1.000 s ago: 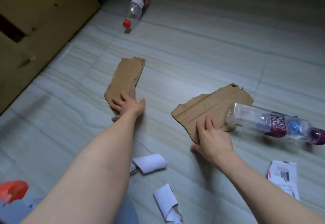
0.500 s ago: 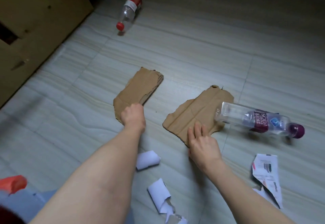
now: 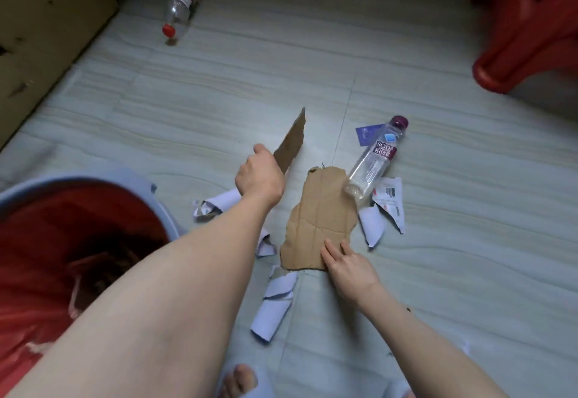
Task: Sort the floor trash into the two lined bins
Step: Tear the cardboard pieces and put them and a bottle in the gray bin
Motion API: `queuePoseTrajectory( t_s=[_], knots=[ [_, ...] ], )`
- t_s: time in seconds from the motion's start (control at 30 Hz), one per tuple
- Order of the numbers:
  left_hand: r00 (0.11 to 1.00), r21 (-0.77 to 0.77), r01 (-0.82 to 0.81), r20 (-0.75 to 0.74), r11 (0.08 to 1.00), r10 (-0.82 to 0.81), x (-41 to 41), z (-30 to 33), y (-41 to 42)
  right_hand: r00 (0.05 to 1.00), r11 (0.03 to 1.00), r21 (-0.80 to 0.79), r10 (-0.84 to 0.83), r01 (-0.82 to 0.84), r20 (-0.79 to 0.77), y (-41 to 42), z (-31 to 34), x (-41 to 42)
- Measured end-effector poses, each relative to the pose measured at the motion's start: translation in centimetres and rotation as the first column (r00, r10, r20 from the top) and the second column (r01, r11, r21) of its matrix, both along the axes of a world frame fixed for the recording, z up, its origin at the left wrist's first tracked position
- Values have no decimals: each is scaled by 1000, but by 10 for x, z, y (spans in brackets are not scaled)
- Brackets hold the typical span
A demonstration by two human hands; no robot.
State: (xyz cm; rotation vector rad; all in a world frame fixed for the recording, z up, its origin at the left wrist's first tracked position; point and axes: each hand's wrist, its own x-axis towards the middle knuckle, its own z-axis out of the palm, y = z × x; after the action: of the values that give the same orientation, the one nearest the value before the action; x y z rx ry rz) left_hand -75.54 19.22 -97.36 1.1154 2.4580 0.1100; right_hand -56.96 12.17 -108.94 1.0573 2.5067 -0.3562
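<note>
Cardboard strip (image 3: 292, 143) gripped in left hand (image 3: 259, 174) | right hand (image 3: 347, 261) fingers flat on cardboard sheet (image 3: 319, 219)

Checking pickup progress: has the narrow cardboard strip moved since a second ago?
Yes. The left hand has lifted the narrow cardboard strip off the floor.

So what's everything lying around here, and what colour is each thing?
lifted cardboard piece: 1, brown, held above the floor
flat cardboard piece: 1, brown, centre floor
soda bottle: 1, clear, purple cap, lying partly on the flat cardboard piece
red-capped bottle: 1, clear, far left floor
torn paper pieces: several, white, around the flat cardboard piece
blue card: 1, beside the soda bottle
lined bin: 1, blue, red liner, near left
red plastic object: 1, top right
left hand: grips the lifted cardboard piece
right hand: fingers flat on the flat cardboard piece
</note>
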Motion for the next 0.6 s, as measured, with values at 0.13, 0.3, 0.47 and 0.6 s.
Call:
queuePoseTrajectory(
  t_s=[0.13,0.3,0.47,0.6],
  knots=[
    [991,-29,-11,134,1000,15,36,9,-67,967,938,-288,-129,190,219,-41,18,31],
    [956,-40,-42,287,998,51,46,27,-102,897,813,-387,-356,436,263,-85,57,64],
    [888,40,-202,428,979,166,62,21,-118,478,463,-344,-877,817,-46,-78,61,65],
    [835,-171,-173,498,970,236,80,-20,-141,99,80,-496,-995,865,13,-40,38,48]
  ],
)
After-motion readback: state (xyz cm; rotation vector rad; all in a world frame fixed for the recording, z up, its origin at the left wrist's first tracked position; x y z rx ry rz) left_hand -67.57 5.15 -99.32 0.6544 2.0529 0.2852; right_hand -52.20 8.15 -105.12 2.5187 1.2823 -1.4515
